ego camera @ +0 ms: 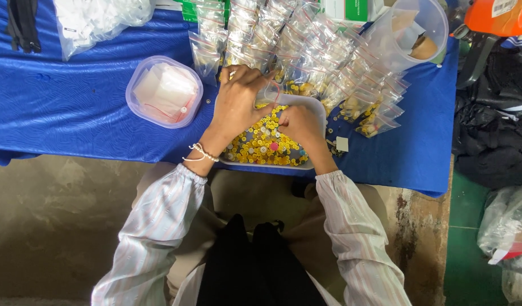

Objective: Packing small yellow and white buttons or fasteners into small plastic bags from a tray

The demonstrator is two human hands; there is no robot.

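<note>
On blue table cloth (74, 107): white tray (319, 107) of small yellow buttons (261, 144). Left hand (236, 102), fingers curled, holding a small clear zip bag (270, 92) over tray. Right hand (301, 126), fingertips pinched among buttons. Filled bags (306, 51) behind; round lidded tub (164, 92) to left.

I see glossy yellow plastic buttons (261, 141) filling a smooth matt white plastic tray (317, 107). At twelve o'clock from it lie shiny clear plastic zip bags (306, 51). At nine o'clock sits a translucent plastic tub (137, 107), slightly frosted. Everything rests on a blue cloth table cover (62, 107) with a faint rippled sheen. My sleeves (159, 221) are thin striped woven cloth, matt.
</note>
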